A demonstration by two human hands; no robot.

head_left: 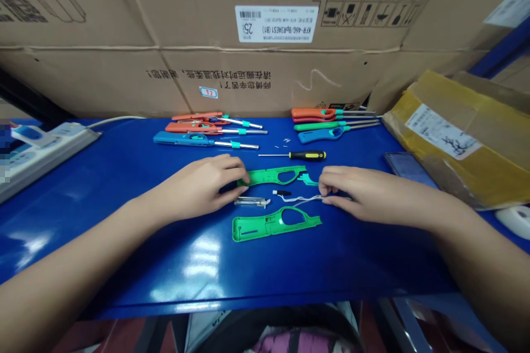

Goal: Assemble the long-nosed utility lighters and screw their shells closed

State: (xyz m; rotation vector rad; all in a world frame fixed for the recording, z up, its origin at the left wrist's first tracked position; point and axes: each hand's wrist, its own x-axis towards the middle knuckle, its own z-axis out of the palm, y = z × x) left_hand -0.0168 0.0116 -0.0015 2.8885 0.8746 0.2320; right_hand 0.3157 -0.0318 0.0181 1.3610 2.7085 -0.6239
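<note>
My left hand (pixel 207 183) curls its fingers over the left end of a green lighter casing half (pixel 269 175), thumb below. Just under that thumb lies a clear fuel tank (pixel 250 202). My right hand (pixel 351 190) pinches the end of a thin metal tube with white wires (pixel 304 198) coming out of it; most of the tube is hidden by the fingers. The wires run left to a small black-and-white igniter (pixel 282 193). A teal trigger (pixel 307 179) sits beside the right fingertips. Nearest me is a second green casing half (pixel 276 224), inner side up.
A screwdriver (pixel 308 155) and tiny screws (pixel 285 142) lie beyond the parts. Opened lighters (pixel 207 139) are at back left, more lighters (pixel 321 135) at back right. A power strip (pixel 45 149), phone (pixel 408 168), taped carton (pixel 459 138) and large cardboard box (pixel 199 22) surround them.
</note>
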